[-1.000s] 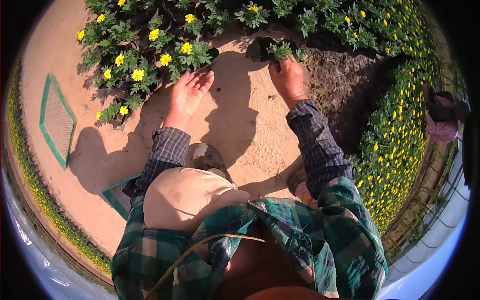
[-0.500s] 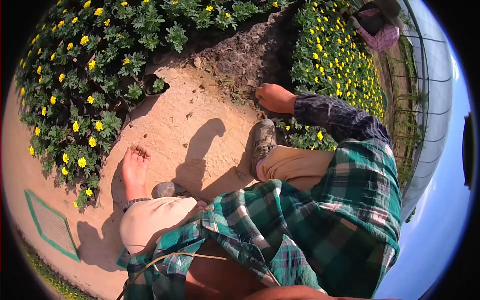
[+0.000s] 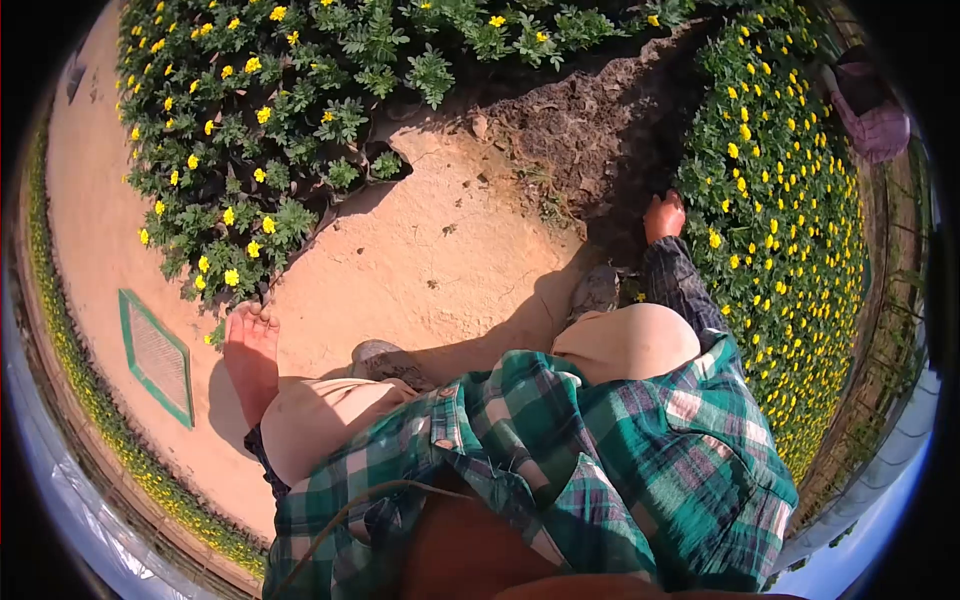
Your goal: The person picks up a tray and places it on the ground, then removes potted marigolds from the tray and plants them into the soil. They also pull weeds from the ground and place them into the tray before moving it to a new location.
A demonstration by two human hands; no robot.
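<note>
My left hand (image 3: 252,355) is held palm up beside my left knee, its fingers apart and slightly bent, with nothing in it. Just beyond its fingertips is the lower edge of a block of potted marigolds (image 3: 255,175) with yellow flowers. My right hand (image 3: 664,217) reaches down at the near left edge of a second, denser block of marigolds (image 3: 770,240). Its back faces me and its fingers point away into shadow, so what they touch or hold is hidden.
Bare tan ground (image 3: 440,250) lies between the blocks, with dark loose soil (image 3: 600,120) farther off. A green-framed mesh panel (image 3: 157,358) lies at left. My shoes (image 3: 390,362) are below me. Another person in a pink sleeve (image 3: 880,132) is at far right.
My view has turned, so the scene appears rotated. My right hand has moved from over the soil to the edge of the right marigolds. My left hand stays open, now nearer the left plants.
</note>
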